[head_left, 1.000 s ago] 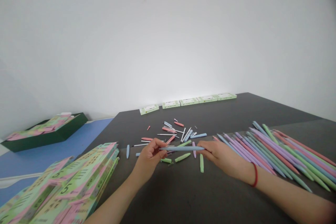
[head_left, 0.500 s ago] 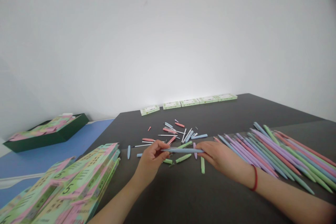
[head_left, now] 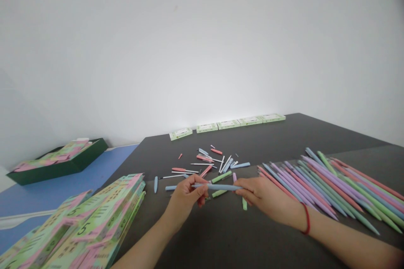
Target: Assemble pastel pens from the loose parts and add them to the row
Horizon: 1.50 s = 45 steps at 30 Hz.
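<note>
Crosswise, left to right: blue pen (head_left: 219,187) pinched by left fingers (head_left: 199,192) and right fingers (head_left: 244,183)

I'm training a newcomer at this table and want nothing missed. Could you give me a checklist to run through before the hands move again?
1. Left hand has hold of the light-blue barrel: ok, near its left end.
2. Right hand has hold of the same barrel: ok, at its right end.
3. Refill seated inside the barrel: cannot tell; the inside is not visible.
4. Loose pen parts sorted by colour: not ok; red, blue, green and white pieces lie mixed.
5. Row of pens apart from the loose parts: ok, it lies to their right.
</note>
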{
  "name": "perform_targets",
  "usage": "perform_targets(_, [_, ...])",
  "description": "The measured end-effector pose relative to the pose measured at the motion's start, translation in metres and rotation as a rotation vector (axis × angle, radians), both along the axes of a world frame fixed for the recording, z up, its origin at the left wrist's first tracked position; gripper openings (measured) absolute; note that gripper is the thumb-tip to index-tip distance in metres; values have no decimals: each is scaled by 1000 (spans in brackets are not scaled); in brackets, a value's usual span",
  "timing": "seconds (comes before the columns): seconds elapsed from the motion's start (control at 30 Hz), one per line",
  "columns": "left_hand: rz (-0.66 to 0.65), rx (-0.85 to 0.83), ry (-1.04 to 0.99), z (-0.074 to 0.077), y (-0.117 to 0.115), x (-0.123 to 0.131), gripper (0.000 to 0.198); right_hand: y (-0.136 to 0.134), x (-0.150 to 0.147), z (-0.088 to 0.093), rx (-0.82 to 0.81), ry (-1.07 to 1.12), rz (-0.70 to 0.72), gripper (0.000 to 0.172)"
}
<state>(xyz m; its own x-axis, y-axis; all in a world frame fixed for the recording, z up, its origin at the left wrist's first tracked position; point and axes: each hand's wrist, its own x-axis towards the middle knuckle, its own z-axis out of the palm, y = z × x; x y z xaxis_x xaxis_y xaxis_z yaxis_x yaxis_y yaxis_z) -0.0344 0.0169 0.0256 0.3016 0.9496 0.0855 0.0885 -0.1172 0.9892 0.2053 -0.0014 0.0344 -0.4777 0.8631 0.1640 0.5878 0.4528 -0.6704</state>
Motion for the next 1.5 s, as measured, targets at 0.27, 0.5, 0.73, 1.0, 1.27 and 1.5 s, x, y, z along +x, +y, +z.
perform_targets(0.27, [141,5,-95,-7,13,-4,34,2,-1,7,-294,10,-72,33])
perform_targets(0.5, [274,126,-175,-15,19,-8,35,-17,41,10,193,-755,-392,23])
perform_targets(0.73, [34,226,63,-15,-13,15,32,-48,55,-14,198,-1011,-497,19])
perform_targets(1.0, [-180,383,410,-19,-33,19,23,-20,11,-23,366,-1060,-379,46])
perform_targets(1.27, [-250,480,600,-21,-30,19,22,12,26,-29,290,-1094,-423,46])
perform_targets(1.5, [-275,529,671,-22,-31,20,21,62,12,-5,255,-1058,-324,19])
